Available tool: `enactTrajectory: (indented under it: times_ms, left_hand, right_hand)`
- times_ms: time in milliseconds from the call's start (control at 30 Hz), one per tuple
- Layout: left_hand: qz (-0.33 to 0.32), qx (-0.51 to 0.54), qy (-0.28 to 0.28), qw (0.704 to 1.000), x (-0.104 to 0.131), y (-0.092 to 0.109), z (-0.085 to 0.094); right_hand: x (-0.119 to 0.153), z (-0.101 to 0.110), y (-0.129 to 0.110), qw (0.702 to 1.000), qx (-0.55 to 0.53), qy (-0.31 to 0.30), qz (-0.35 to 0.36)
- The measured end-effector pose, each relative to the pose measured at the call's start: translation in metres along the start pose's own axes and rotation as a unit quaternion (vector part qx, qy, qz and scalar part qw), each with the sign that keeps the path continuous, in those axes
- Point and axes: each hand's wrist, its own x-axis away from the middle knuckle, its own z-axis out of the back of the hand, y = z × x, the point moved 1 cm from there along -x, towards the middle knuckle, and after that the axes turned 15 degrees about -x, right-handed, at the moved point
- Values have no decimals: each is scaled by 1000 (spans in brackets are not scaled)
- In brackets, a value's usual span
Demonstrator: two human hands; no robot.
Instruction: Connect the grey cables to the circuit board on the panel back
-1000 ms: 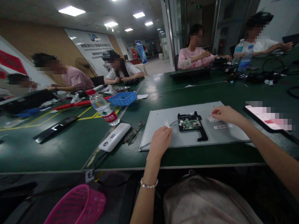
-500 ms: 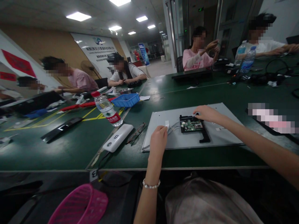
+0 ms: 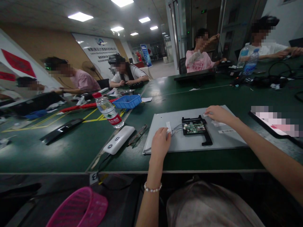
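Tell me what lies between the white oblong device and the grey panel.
A pair of glasses lies between the white device and the grey panel in the head view.

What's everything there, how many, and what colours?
table: one, green, centre
panel: one, grey, on table
circuit board: one, green, on panel
bracket: one, black, around board
wires: several, grey, left of board
phone: one, pinkish screen, right of panel
device: one, white, left of panel
glasses: one pair, dark, between device and panel
bottles: three, clear or bluish, one left, two right
tray: one, blue, near left bottle
basket: one, pink, below table edge
lights: several, white, ceiling
people: several, some in pink, behind
left hand: one, bare, panel's left side
right hand: one, bare, panel's right side
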Motion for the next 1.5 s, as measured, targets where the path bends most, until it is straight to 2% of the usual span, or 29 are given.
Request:
enactTrajectory:
  times_ms: [67, 267, 500, 867, 1000, 1133, 1200, 1333, 1400, 1500]
  left_hand:
    - [1, 0, 3, 1000, 0, 0, 0]
    - [0, 11, 17, 1000, 0, 1, 2]
    - [-2, 18, 19, 1000, 0, 2, 4]
    - [-38, 24, 41, 998, -3, 5, 1]
    - [-82, 35, 35, 995, -18, 17, 15]
    - [-122, 60, 32, 990, -54, 35, 24]
    - [-148, 70, 15, 986, -77, 43, 17]
    - [-161, 90, -44, 982, -110, 49, -16]
    - [-165, 107, -64, 978, -114, 47, -31]
    - [-217, 130, -83, 964, -109, 41, -42]
  right_hand:
    - [1, 0, 4, 1000, -15, -7, -8]
    - [2, 5, -3, 998, -52, 32, -1]
    - [6, -2, 0, 999, -30, -3, 20]
    - [1, -10, 10, 1000, 16, 14, 14]
    - [0, -11, 10, 1000, 14, 23, 11]
    - [-1, -11, 11, 1000, 20, 20, 8]
    - [-2, -12, 12, 999, 27, 22, 9]
    - [-3, -14, 14, 999, 37, 30, 12]
    - [-4, -15, 15, 999, 38, 34, 13]
    - [-4, -15, 16, 999, 37, 39, 11]
